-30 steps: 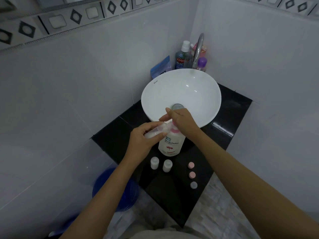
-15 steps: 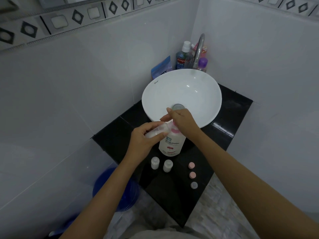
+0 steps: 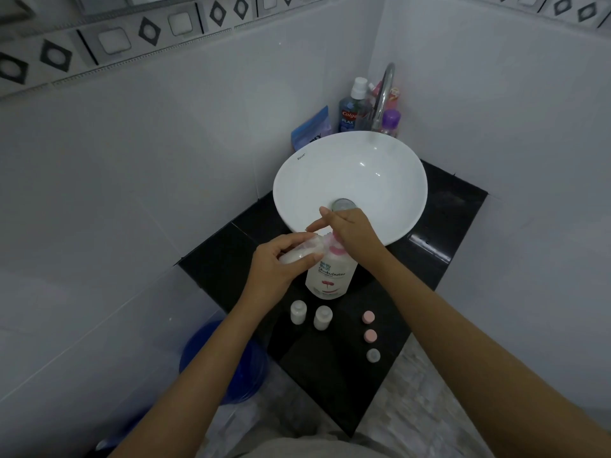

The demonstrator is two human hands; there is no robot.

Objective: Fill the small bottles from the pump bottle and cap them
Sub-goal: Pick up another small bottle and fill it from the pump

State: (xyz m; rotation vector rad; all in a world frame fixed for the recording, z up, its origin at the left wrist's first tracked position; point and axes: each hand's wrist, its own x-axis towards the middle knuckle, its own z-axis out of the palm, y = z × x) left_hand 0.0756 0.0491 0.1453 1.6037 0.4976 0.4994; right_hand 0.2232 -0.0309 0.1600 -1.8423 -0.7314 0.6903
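Head view: small clear plastic bottle (image 3: 301,252) pinched in left hand (image 3: 276,271), tilted, mouth toward pink pump nozzle of white pump bottle (image 3: 330,274); right hand (image 3: 352,233) pressed flat on pump head, nearer.

Bathroom corner with a basin on a black tabletop

A white round basin (image 3: 350,180) sits on the black tabletop (image 3: 330,375), its drain (image 3: 344,204) at the near side. Behind it, a curved chrome tap (image 3: 385,94), a blue mouthwash bottle (image 3: 351,110), a purple-capped bottle (image 3: 390,122) and a blue pouch (image 3: 312,127) crowd the tiled corner. A blue bucket (image 3: 224,361) stands on the floor below.
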